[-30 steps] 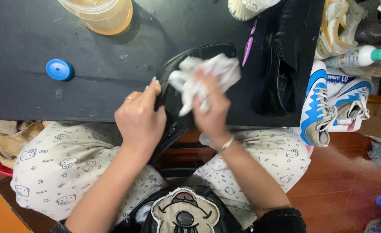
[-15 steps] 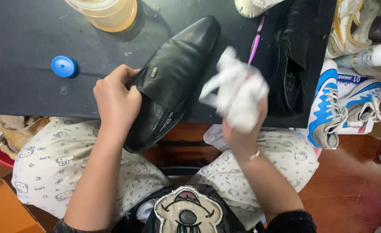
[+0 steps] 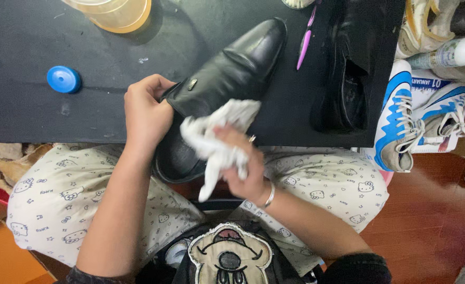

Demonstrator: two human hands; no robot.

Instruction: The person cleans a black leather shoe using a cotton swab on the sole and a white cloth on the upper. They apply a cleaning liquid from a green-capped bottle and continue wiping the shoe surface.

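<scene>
Two hands work over the black table [image 3: 43, 115], where the left hand [image 3: 145, 113] curls closed around the black shoe [image 3: 227, 79] at its opening, the right hand [image 3: 243, 168] bunches a white cloth [image 3: 216, 142] against its side, and a blue cap [image 3: 63, 79] lies well apart.

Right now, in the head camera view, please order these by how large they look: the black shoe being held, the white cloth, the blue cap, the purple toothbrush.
1. black shoe, clearly largest.
2. white cloth, crumpled in the right hand.
3. purple toothbrush: longer than the cap, but thin.
4. blue cap: smallest, though the toothbrush's area looks similar, so this order is unsure.
</scene>
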